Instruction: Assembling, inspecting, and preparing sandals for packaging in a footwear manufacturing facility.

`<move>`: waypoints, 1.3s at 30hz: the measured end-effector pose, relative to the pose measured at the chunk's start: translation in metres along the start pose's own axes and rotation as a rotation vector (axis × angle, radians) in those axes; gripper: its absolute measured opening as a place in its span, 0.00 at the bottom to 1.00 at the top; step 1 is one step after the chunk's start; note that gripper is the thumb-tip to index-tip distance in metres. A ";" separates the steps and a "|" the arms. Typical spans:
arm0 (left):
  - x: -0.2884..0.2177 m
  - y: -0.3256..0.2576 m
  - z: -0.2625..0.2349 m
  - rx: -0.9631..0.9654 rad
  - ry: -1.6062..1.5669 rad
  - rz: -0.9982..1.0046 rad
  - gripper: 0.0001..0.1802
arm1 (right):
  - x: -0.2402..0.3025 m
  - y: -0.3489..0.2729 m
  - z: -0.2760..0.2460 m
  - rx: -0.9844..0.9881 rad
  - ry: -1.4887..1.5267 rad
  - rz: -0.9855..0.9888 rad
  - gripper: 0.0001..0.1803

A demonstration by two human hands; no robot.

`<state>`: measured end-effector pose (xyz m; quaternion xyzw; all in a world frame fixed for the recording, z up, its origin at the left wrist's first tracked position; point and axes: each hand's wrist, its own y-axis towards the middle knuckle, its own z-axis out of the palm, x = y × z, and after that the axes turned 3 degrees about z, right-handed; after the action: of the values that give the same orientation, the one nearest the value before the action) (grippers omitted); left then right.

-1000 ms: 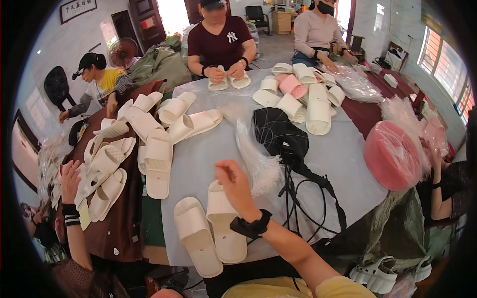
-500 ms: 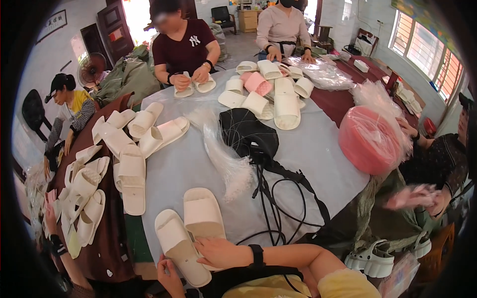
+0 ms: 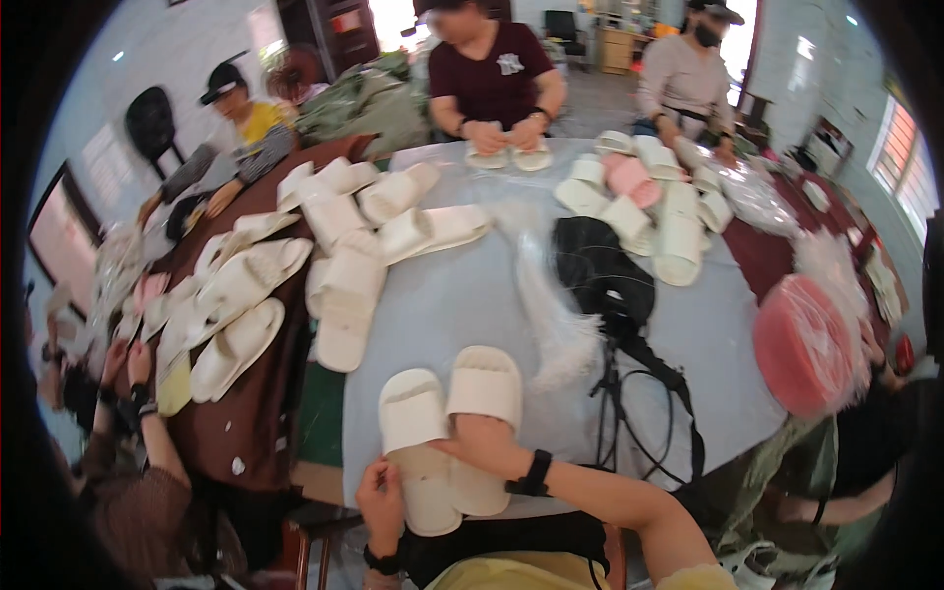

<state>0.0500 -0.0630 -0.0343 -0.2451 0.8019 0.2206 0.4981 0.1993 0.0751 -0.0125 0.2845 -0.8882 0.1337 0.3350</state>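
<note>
A pair of cream slide slippers lies side by side on the grey table cover in front of me, toes away. My right hand reaches over the right slipper, its fingers at the strap opening and partly hidden there. Its thumb stretches toward the inner edge of the left slipper. Beside the left slipper's outer edge is my left hand, fingers curled and pinched together; whatever is between them is too small to make out. Beyond the pair lies a bundle of clear plastic threads.
A black bag with cords lies right of the threads. Cream slippers are heaped at the left, more slippers at the far right. A pink wrapped roll stands at the right edge. Co-workers sit around the table.
My view has turned left, so the scene sits farther right. My right hand has shifted forward, its fingers now at the right slipper's strap. My left hand stays beside the left slipper.
</note>
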 end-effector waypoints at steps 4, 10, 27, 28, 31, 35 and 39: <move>0.018 -0.005 0.001 -0.136 -0.029 0.096 0.09 | 0.006 -0.001 0.005 0.010 -0.148 0.013 0.15; 0.034 0.001 0.003 -0.199 -0.414 -0.003 0.07 | 0.020 -0.015 -0.008 -0.042 -0.015 0.022 0.13; 0.006 -0.005 0.006 -0.113 0.120 0.106 0.16 | -0.142 -0.161 -0.286 -1.267 -0.215 0.312 0.12; 0.007 -0.005 0.008 -0.115 0.110 0.109 0.16 | -0.173 -0.179 -0.311 -1.327 -0.323 0.416 0.11; 0.011 -0.007 0.010 -0.121 0.111 0.075 0.16 | -0.235 -0.221 -0.375 -1.402 -0.394 0.620 0.13; 0.013 -0.003 0.004 -0.131 0.087 0.040 0.16 | -0.284 -0.239 -0.392 -1.232 -0.910 0.854 0.13; 0.004 0.000 -0.002 -0.123 0.177 0.038 0.12 | -0.222 -0.168 -0.316 -1.196 -0.313 0.403 0.16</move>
<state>0.0471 -0.0645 -0.0374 -0.2785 0.8322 0.2563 0.4051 0.5995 0.1684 0.0802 -0.1072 -0.8835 -0.3669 0.2708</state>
